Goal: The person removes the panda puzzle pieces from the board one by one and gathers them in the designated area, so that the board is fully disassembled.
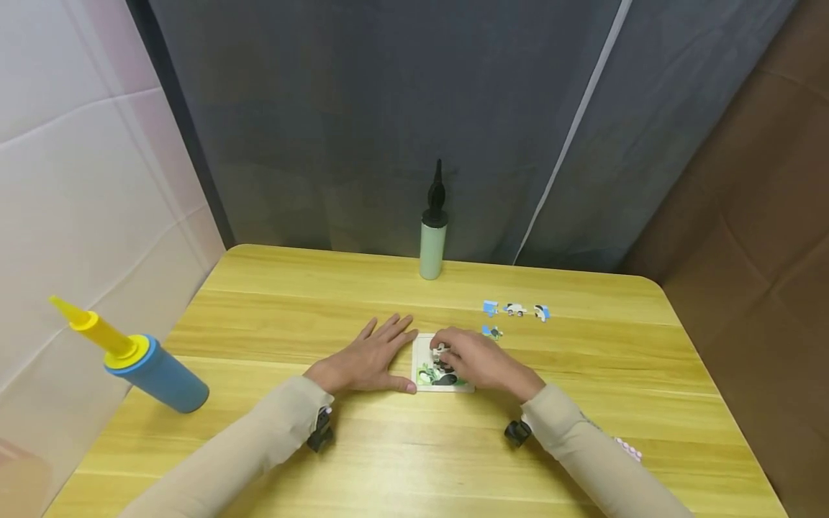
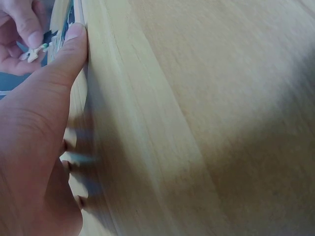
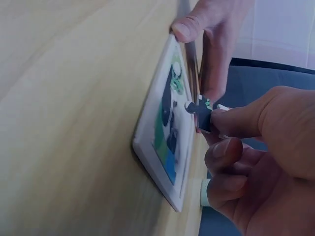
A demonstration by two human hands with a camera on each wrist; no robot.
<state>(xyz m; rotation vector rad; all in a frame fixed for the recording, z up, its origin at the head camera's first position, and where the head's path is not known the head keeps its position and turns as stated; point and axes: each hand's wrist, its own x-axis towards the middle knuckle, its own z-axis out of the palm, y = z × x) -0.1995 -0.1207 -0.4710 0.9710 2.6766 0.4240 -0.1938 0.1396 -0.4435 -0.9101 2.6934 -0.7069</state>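
My right hand [image 1: 479, 357] pinches a black and white jigsaw piece [image 3: 202, 113] between thumb and fingers, held just above a white puzzle frame [image 1: 414, 360]. Along the frame's near side, joined pieces [image 1: 427, 375] show green, black and white; its far part is bare white. My left hand [image 1: 370, 357] lies on the wood to the left, fingers spread. In the right wrist view its thumb [image 3: 184, 30] touches a corner of the frame. Loose jigsaw pieces, among them a blue one [image 1: 490, 308] and a white one [image 1: 515, 309], lie beyond my right hand.
A pale green hand pump [image 1: 432, 248] with a black nozzle stands at the back of the wooden table [image 1: 414, 460]. At the left is a blue pump [image 1: 158, 378] with a yellow nozzle. A small pink item [image 1: 628, 450] lies beside my right sleeve.
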